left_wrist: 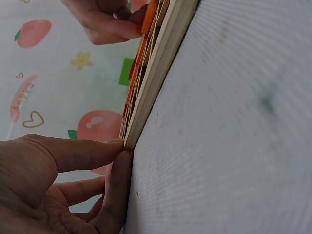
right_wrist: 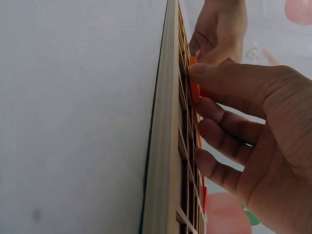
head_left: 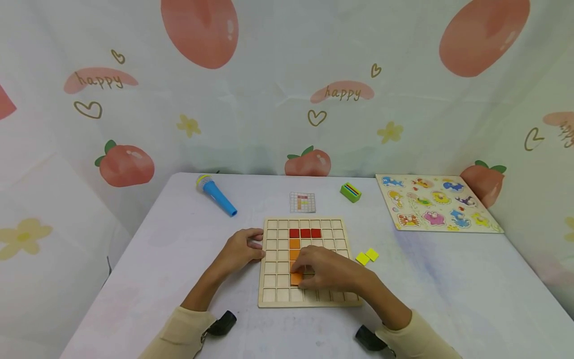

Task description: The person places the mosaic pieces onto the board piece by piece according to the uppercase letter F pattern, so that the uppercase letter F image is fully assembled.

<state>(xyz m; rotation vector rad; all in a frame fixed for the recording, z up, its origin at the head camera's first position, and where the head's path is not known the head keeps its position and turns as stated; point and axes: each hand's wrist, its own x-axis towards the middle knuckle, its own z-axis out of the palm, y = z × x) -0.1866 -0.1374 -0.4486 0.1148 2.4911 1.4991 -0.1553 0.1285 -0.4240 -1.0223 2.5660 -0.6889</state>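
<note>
A wooden grid board (head_left: 309, 305) lies on the table with three red tiles (head_left: 305, 233) in one row. Several orange tiles (head_left: 294, 244) run down a column from the left red one. With thumb and forefinger, my right hand (head_left: 332, 269) pinches an orange tile (right_wrist: 196, 92) low in that column. The tile stands slightly proud of the grid in the right wrist view. My left hand (head_left: 237, 252) grips the board's left edge, thumb and finger meeting at it in the left wrist view. The right fingers partly hide the column's middle.
Two yellow tiles (head_left: 362, 259) lie just right of the board. Behind it are a small pattern card (head_left: 302, 202) and a green block with coloured stripes (head_left: 351, 192). A blue toy microphone (head_left: 219, 197) lies back left, an animal puzzle board (head_left: 403, 204) back right.
</note>
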